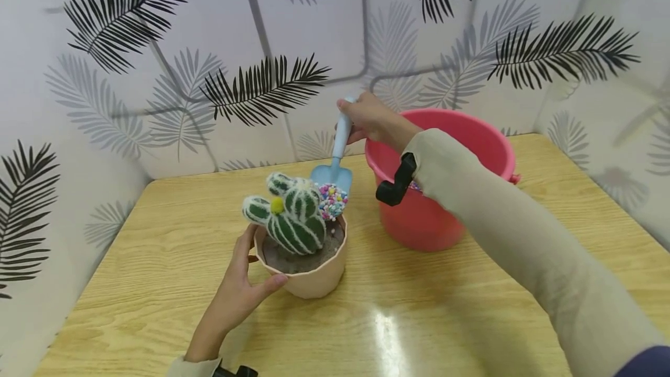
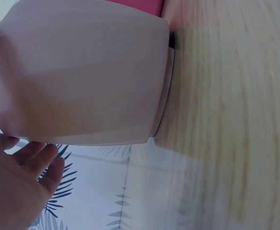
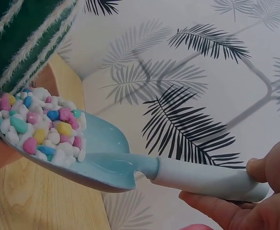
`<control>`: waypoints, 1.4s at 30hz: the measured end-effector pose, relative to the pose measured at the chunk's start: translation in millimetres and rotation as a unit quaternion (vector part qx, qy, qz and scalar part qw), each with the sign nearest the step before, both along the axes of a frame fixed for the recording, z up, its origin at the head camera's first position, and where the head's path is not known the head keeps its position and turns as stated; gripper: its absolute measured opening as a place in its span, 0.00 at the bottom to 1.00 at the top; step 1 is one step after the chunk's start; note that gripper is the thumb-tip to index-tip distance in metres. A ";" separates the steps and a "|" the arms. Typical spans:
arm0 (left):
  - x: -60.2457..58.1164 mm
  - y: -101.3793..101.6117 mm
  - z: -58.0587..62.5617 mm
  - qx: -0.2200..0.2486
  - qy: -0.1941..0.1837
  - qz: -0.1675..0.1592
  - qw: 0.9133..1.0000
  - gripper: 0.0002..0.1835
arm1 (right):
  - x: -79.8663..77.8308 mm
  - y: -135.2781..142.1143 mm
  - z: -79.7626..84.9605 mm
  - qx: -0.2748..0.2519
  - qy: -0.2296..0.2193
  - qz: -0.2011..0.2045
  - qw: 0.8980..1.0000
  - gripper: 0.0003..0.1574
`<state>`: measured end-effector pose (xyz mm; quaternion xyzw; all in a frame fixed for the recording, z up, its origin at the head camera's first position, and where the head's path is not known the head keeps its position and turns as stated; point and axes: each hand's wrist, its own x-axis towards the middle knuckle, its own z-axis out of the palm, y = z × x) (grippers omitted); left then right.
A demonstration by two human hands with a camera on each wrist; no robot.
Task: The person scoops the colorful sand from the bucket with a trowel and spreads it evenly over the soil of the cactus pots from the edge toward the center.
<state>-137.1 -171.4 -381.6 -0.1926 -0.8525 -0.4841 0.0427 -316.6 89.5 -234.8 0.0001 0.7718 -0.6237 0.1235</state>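
A small blue hand trowel (image 1: 342,132) is held by its pale handle in my right hand (image 1: 373,116). Its blade tilts down over the back right rim of a pale pink flowerpot (image 1: 319,278). Colourful pebbles (image 3: 44,127) fill the front of the blade in the right wrist view. In the pot stands a knitted-looking green and white cactus (image 1: 295,231) with a yellow tuft, set in grey soil (image 1: 282,258). A few loose pebbles lie on that soil near the blade. My left hand (image 1: 238,292) holds the pot's left side, thumb at the near rim.
Right of the pot stands a red bucket (image 1: 424,220), with some colourful pebbles glimpsed inside behind the right wrist. My right forearm (image 1: 502,226) reaches across the bucket. Everything rests on a wooden table (image 1: 157,260) against a leaf-patterned wall (image 1: 314,34).
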 end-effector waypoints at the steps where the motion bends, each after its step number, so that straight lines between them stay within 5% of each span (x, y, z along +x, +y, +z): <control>1: -0.1 0.1 0.1 0.000 0.000 0.001 1.000 0.51 | 0.2 0.2 0.0 0.001 0.002 0.001 1.000 0.26; 14: 0.9 0.8 1.0 -0.007 -0.008 0.011 1.000 0.51 | 5.9 -1.6 4.8 0.002 0.024 0.021 0.999 0.21; 26: 0.5 2.1 1.2 -0.012 0.002 0.008 1.000 0.51 | 9.1 -0.2 12.2 0.026 0.032 0.016 0.999 0.27; 42: 0.3 1.5 0.4 -0.010 0.009 0.008 1.000 0.51 | 9.1 -1.4 12.1 0.003 0.040 0.015 0.999 0.19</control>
